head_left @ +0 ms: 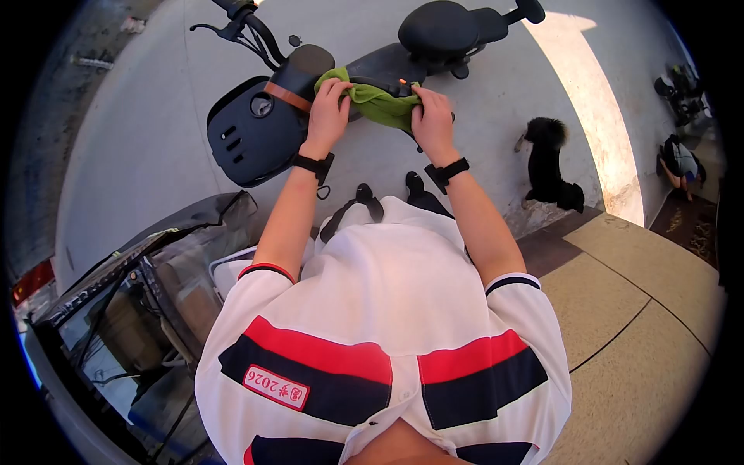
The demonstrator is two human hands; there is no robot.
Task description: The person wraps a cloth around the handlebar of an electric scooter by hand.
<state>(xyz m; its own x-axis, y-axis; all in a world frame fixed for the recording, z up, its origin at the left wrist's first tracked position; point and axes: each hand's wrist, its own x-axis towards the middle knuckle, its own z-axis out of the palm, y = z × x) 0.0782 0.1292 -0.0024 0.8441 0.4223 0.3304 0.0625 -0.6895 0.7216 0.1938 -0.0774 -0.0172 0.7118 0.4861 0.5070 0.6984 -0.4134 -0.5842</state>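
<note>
A green cloth [381, 106] is draped along the near handlebar of a dark electric scooter [298, 74]. My left hand [328, 114] is closed on the cloth's left end, close to the brown band on the scooter's front. At the cloth's right end, my right hand [434, 122] has its fingers curled over the edge. Between the hands, the black handlebar part [387, 86] with a small orange switch shows above the cloth. Both wrists wear black bands.
The scooter's black seat [439, 29] lies beyond my hands. A black dog [546, 164] stands to the right on the concrete. At lower left is a cluttered rack or cart [147, 302]. A person [682, 164] and another parked vehicle [680, 93] are at far right.
</note>
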